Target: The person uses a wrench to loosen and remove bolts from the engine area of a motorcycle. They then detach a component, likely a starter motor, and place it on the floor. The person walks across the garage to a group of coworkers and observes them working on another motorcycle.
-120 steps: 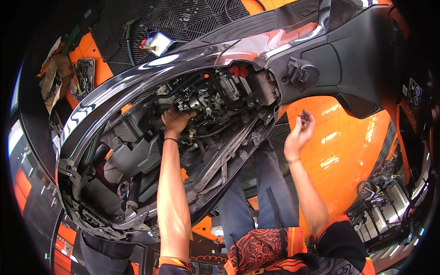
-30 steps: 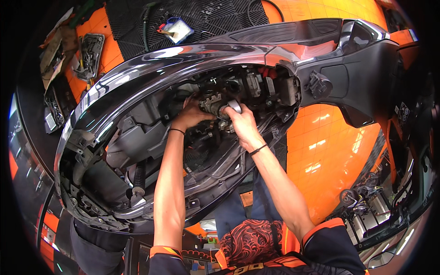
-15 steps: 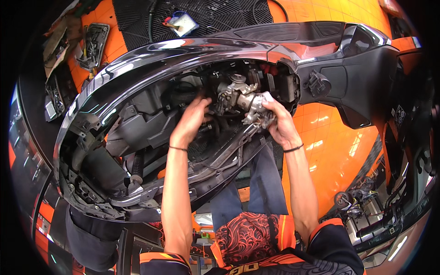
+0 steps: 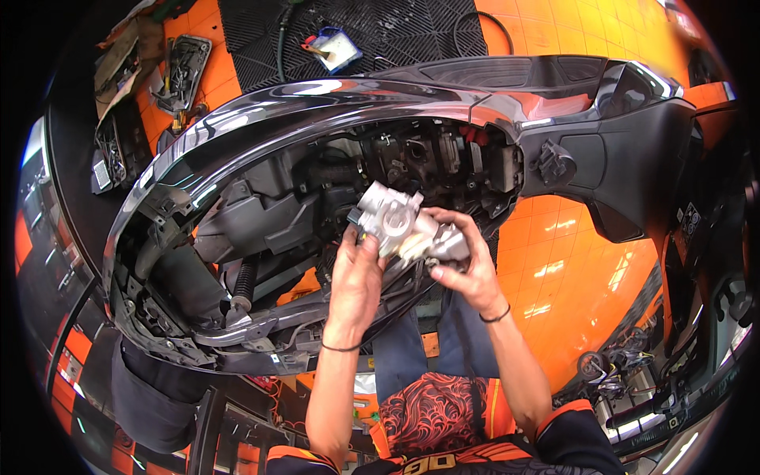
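Note:
Between my two hands is a silvery metal throttle body [image 4: 396, 218] with its intake piece, slightly blurred and tilted. My left hand [image 4: 356, 277] grips its left end, thumb on top. At the other end, the fingers and thumb of my right hand [image 4: 473, 273] are wrapped round a rounded metal part. Both hands are above the open middle of a scooter [image 4: 317, 95] with glossy black bodywork. Dark engine parts [image 4: 419, 154] lie exposed inside the opening, just beyond the throttle body. A black cord circles each of my wrists.
Inside the frame, a black coil spring [image 4: 245, 283] stands at the left. Past the scooter, a white tray [image 4: 339, 51] with a brush rests on a black ribbed mat [image 4: 396, 32]. A tool case [image 4: 188, 71] lies at far left on orange flooring. Loose parts [image 4: 609, 368] sit lower right.
The throttle body has come up out of the engine space, toward me, and turned. My left hand, apart from it before, now grips it too. The view has shifted slightly.

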A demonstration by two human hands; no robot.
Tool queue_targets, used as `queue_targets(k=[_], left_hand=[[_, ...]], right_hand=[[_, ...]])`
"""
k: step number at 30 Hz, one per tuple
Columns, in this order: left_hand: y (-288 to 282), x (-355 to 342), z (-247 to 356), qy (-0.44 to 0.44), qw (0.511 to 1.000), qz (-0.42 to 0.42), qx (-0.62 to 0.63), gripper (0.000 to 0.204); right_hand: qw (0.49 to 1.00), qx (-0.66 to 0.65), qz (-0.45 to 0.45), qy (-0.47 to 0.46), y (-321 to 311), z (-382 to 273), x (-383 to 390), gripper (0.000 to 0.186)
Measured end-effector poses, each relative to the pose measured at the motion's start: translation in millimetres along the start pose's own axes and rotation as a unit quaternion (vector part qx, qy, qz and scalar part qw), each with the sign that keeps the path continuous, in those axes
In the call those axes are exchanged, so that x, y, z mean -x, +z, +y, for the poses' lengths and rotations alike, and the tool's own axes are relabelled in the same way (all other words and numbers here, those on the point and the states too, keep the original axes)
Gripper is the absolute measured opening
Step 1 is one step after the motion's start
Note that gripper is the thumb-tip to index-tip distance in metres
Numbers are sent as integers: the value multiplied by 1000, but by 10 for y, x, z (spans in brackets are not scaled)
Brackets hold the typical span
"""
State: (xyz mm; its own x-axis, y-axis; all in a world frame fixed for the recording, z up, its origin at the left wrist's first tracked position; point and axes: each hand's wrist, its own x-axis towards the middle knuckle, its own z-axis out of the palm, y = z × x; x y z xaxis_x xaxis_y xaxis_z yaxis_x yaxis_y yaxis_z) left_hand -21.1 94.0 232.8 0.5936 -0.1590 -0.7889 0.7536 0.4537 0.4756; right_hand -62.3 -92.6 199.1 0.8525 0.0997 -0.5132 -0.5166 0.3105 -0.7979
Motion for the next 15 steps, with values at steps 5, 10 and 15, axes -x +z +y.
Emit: queue_targets(k=[5,10,15], left_hand=[[142,311,196,15,998,-7,67,86],[94,624,115,32,989,-20,145,80],[99,972,306,64,952,-37,299,76]], right_hand=[[996,62,-16,-62,202,-289,219,70],[963,206,-50,-164,401,-736,400,84],[924,265,-154,-227,700,-1453,615,92]])
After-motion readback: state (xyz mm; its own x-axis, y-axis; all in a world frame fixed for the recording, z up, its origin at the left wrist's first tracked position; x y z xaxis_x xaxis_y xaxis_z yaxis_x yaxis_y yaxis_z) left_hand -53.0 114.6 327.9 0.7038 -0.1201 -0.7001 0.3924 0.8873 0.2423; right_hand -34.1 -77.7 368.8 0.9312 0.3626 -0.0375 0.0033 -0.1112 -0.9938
